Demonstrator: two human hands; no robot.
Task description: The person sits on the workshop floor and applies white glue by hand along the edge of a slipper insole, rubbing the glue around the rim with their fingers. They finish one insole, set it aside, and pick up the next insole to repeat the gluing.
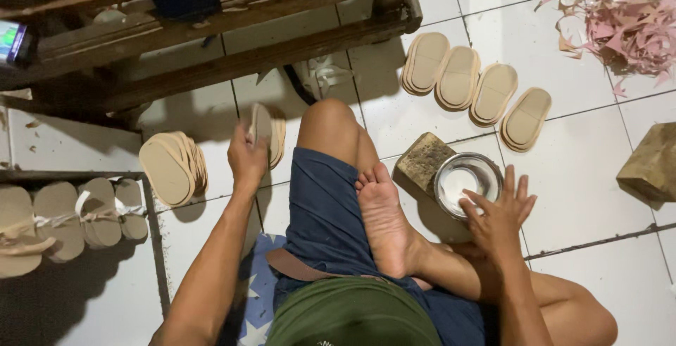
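1. Head view shows us our left hand [246, 159] closed around 1 tan insole [259, 124], held upright above the tiled floor [584, 170], just in front of our bent knee.
2. We see a stack of insoles [169, 168] leaning on the floor just left of that hand.
3. Our right hand [501, 212] is open, fingers spread, fingertips dipping over the rim of a round metal bowl [486, 166] with white paste inside; it grips nothing.
4. We note the bowl sits on the floor, touching a worn wooden block [421, 159].
5. Beyond it, 4 piles of insoles [475, 85] lie in a row, with pink scraps [627, 15] further right.
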